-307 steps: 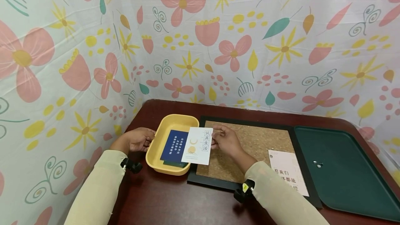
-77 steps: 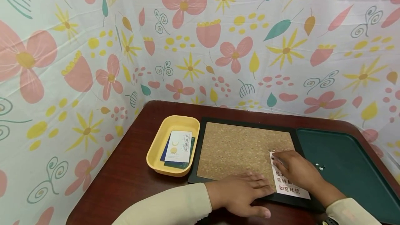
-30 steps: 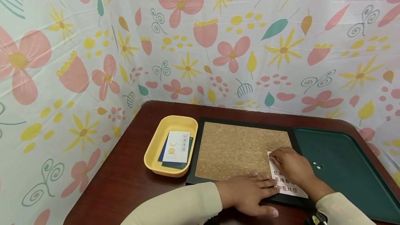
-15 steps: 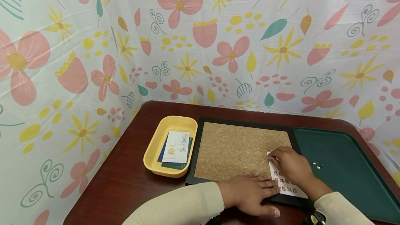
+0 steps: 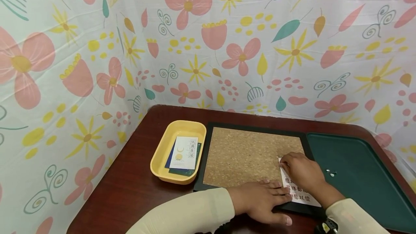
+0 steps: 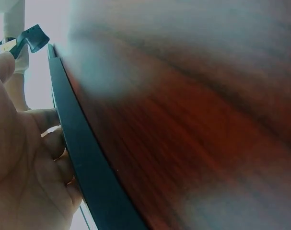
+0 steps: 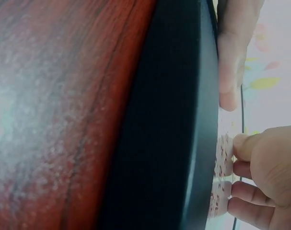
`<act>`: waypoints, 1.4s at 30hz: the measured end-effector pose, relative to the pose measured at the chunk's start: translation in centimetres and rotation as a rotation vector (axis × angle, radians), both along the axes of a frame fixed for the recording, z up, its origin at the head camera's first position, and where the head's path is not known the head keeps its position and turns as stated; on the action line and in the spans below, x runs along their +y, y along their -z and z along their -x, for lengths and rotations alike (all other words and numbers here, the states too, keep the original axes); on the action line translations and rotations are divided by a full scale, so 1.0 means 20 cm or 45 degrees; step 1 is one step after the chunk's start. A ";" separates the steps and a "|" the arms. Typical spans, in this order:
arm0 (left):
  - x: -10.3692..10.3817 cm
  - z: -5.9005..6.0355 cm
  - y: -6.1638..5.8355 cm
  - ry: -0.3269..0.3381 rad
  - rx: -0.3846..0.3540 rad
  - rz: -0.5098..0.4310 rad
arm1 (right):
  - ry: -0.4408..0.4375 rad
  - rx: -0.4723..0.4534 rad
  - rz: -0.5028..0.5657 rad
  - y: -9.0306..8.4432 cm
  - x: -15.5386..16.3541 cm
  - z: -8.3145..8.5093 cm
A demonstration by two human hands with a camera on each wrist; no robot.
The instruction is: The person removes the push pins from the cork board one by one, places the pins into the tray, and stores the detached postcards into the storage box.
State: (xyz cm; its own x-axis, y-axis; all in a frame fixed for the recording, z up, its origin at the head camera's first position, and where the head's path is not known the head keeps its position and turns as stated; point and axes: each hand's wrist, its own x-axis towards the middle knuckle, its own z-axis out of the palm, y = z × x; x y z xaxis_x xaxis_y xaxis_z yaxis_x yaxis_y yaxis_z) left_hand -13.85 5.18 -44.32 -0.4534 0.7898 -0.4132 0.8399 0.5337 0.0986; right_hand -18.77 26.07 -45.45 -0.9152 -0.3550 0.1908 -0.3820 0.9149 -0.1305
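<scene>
Right hand [image 5: 300, 170] rests on the upper corner of the white card [image 5: 300, 196], fingers curled at the pin there; whether they pinch it cannot be told. Left hand [image 5: 261, 201] lies flat, fingers straight, pressing the card's lower left edge. Card sits at the cork board's [image 5: 250, 154] near right corner, long axis running away from the person. Right hand nearer the pin. Yellow tray [image 5: 162, 154] well left, green tray [image 5: 364, 172] right, on the table [image 5: 130, 190].
</scene>
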 end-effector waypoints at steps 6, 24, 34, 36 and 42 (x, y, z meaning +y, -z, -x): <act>0.00 0.00 0.00 -0.009 -0.010 0.004 | 0.007 -0.025 -0.002 -0.01 -0.01 0.01; 0.00 0.00 -0.01 -0.021 -0.004 0.011 | 0.005 -0.080 0.080 -0.03 0.01 -0.01; 0.01 0.00 -0.01 -0.038 -0.011 0.024 | -0.026 -0.083 0.164 -0.03 0.06 -0.01; 0.01 0.00 -0.01 -0.041 -0.003 0.022 | -0.034 -0.060 0.169 -0.04 0.07 -0.01; 0.02 0.01 -0.01 -0.046 0.006 0.025 | -0.036 -0.043 0.167 -0.05 0.10 -0.02</act>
State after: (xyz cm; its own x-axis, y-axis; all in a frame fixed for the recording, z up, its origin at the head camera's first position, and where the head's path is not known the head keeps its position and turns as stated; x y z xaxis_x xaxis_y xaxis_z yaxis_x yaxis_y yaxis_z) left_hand -13.98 5.50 -44.20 -0.4835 0.7647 -0.4259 0.8206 0.5654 0.0836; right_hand -18.39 27.98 -44.37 -0.9118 -0.3547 0.2068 -0.4009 0.8781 -0.2614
